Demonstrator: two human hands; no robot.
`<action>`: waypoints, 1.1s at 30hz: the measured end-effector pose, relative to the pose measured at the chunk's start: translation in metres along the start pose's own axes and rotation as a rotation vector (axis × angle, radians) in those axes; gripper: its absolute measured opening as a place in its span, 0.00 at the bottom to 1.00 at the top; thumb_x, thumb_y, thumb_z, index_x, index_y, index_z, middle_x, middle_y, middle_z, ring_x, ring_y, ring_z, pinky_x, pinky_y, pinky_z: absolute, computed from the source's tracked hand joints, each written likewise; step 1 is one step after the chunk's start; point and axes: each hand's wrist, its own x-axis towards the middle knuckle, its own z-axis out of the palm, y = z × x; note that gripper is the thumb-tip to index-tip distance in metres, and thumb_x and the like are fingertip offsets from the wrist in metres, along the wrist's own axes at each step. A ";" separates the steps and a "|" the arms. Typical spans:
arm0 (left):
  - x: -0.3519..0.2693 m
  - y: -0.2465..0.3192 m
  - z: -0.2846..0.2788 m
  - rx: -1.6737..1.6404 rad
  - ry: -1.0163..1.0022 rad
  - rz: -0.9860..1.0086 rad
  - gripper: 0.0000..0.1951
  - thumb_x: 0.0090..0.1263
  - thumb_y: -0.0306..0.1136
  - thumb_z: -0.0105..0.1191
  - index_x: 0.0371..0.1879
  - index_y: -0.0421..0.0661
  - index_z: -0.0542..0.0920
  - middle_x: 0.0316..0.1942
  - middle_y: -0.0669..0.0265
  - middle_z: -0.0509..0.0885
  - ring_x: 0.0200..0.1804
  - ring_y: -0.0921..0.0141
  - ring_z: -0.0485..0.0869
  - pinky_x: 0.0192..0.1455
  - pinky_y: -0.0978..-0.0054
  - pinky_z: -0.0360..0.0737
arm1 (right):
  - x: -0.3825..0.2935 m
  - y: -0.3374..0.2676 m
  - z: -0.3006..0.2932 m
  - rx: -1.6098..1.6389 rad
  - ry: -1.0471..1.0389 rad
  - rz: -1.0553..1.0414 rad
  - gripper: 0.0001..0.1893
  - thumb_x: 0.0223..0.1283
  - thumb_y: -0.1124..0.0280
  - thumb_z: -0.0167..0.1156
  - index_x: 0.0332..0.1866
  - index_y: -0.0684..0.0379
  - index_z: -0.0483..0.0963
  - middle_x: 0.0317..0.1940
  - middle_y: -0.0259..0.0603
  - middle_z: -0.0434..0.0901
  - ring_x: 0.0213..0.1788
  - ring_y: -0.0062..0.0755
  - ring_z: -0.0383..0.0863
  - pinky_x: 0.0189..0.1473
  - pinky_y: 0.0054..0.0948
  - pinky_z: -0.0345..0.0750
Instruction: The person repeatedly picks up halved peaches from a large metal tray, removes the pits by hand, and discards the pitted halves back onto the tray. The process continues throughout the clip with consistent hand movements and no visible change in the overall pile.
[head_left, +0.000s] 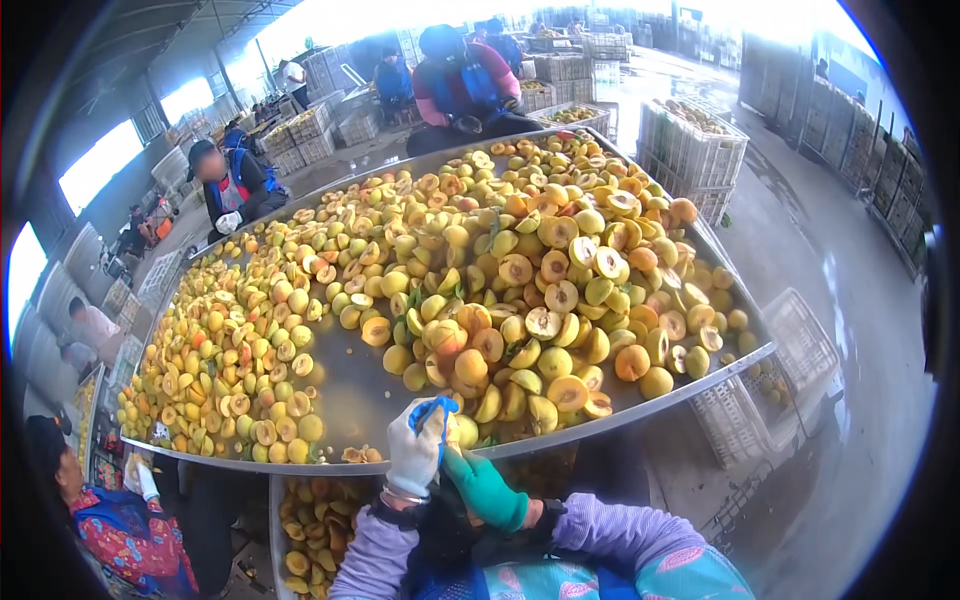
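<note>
Both hands meet at the near edge of a wide metal tray table (349, 401), heaped with whole and halved yellow peaches (555, 292). My left hand (418, 446), in a white glove with a blue coating, is closed around a yellow peach piece (453, 433), mostly hidden by the fingers. Against that piece rest the fingertips of my right hand (487, 489), which wears a green glove. Its fingers are bent, and whatever its palm may hold is hidden. Small peach scraps (362, 454) lie on the tray just left of my left hand.
Under the near edge stands a crate of peach halves (315, 536). Plastic crates (799, 337) stand on the floor at right, with a filled stack (694, 146) farther back. Co-workers sit at the tray's far side (465, 82), far left (232, 184) and near left (127, 517).
</note>
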 end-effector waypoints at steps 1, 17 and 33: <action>0.004 0.001 -0.001 -0.037 -0.060 -0.033 0.10 0.75 0.33 0.56 0.39 0.37 0.84 0.30 0.68 0.85 0.29 0.78 0.79 0.34 0.79 0.77 | -0.002 -0.001 -0.003 0.185 -0.136 0.103 0.21 0.76 0.47 0.46 0.34 0.54 0.71 0.18 0.29 0.69 0.18 0.17 0.65 0.20 0.22 0.64; 0.014 -0.037 -0.034 0.239 -0.459 0.507 0.20 0.80 0.45 0.45 0.45 0.37 0.80 0.32 0.62 0.85 0.37 0.73 0.83 0.41 0.75 0.81 | -0.008 -0.002 -0.018 0.649 -0.628 0.481 0.22 0.73 0.39 0.43 0.35 0.46 0.68 0.15 0.22 0.59 0.15 0.20 0.57 0.26 0.24 0.60; -0.011 -0.035 -0.120 1.034 -0.032 -0.164 0.21 0.61 0.44 0.65 0.46 0.42 0.82 0.45 0.52 0.85 0.47 0.55 0.85 0.50 0.58 0.80 | -0.034 0.031 -0.070 0.316 -0.121 0.706 0.22 0.70 0.39 0.49 0.37 0.49 0.70 0.18 0.28 0.67 0.16 0.22 0.65 0.18 0.22 0.63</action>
